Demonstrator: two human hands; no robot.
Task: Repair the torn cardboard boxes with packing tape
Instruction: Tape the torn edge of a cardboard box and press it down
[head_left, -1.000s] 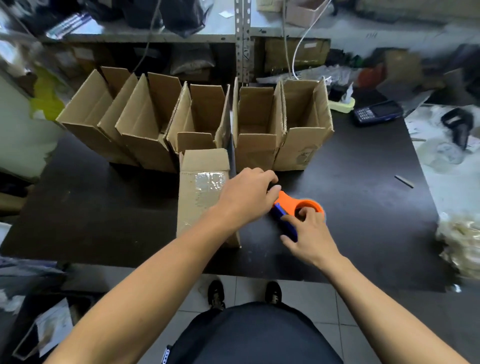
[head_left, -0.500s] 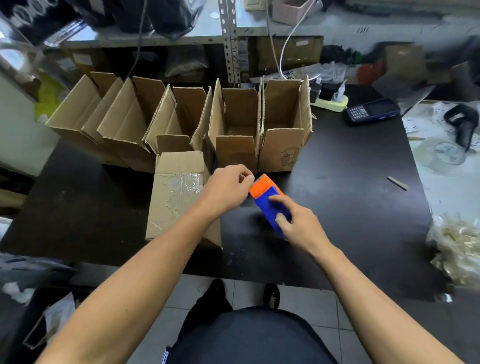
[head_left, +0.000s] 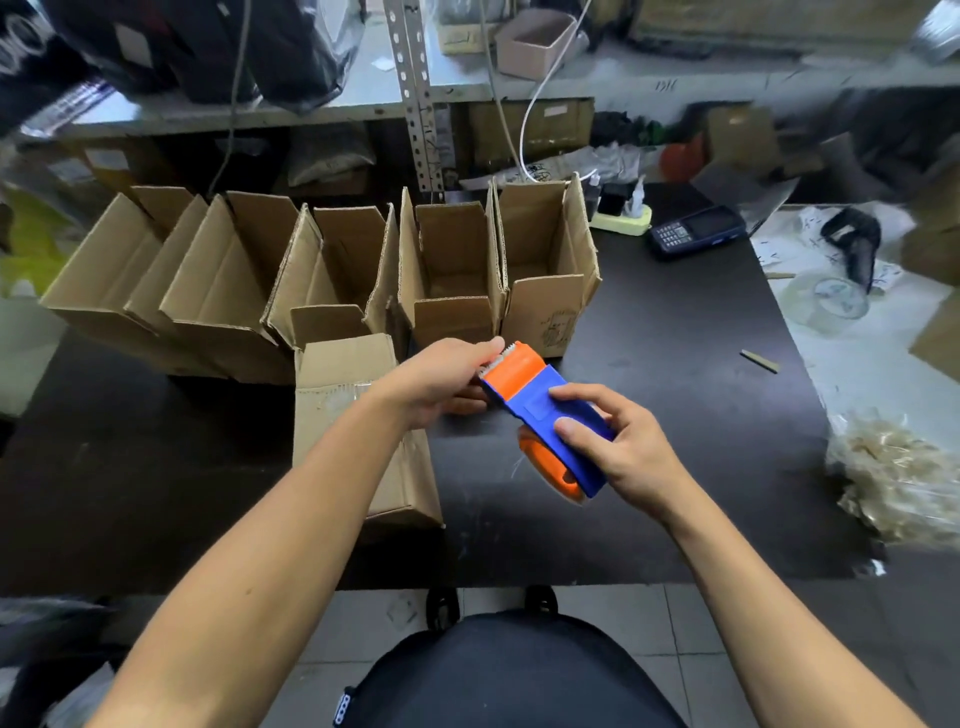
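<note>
My right hand (head_left: 621, 449) is wrapped around the blue body of the tape dispenser (head_left: 545, 410), thumb across its top face and fingers curled under, holding it in the air above the black table (head_left: 675, 338) with its orange toothed end pointing away from me. My left hand (head_left: 441, 376) meets that toothed end, fingertips pinching right at the serrated edge; whether there is a tape end between them I cannot tell. Just beneath my left wrist and forearm lies a closed cardboard box (head_left: 358, 431) on its side, with a patch of clear tape across its upper face. Behind it stands a row of open boxes (head_left: 452, 275) with flaps upright, packed side by side along the far edge of the table. Farther right on the table sit a pale yellow power strip (head_left: 621, 221) and a dark handheld keypad device (head_left: 696, 231). At the table's right edge rests a crumpled clear plastic bag (head_left: 893, 473).
</note>
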